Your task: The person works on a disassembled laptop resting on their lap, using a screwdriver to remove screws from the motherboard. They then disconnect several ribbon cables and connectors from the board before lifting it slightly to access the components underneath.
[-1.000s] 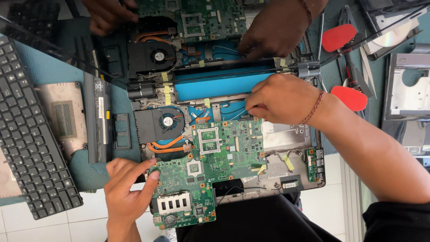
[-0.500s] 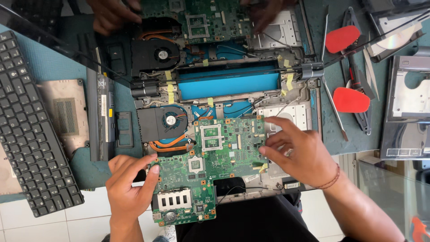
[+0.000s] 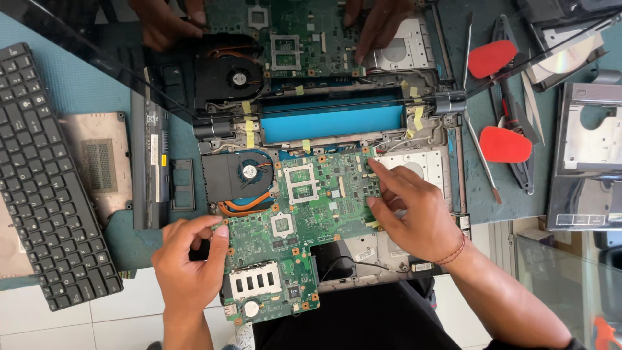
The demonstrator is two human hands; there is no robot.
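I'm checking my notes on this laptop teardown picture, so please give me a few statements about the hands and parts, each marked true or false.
1. The left hand grips the left edge of the green laptop motherboard. True.
2. The right hand holds one of the red-handled tools. False: its fingers rest on the motherboard's right edge, and the tools lie apart on the teal mat.
3. The black detached keyboard lies left of the motherboard. True.
4. The black round cooling fan sits at the board's lower right corner. False: it sits at the upper left, by the copper pipes.
5. A bead bracelet circles the right wrist. True.
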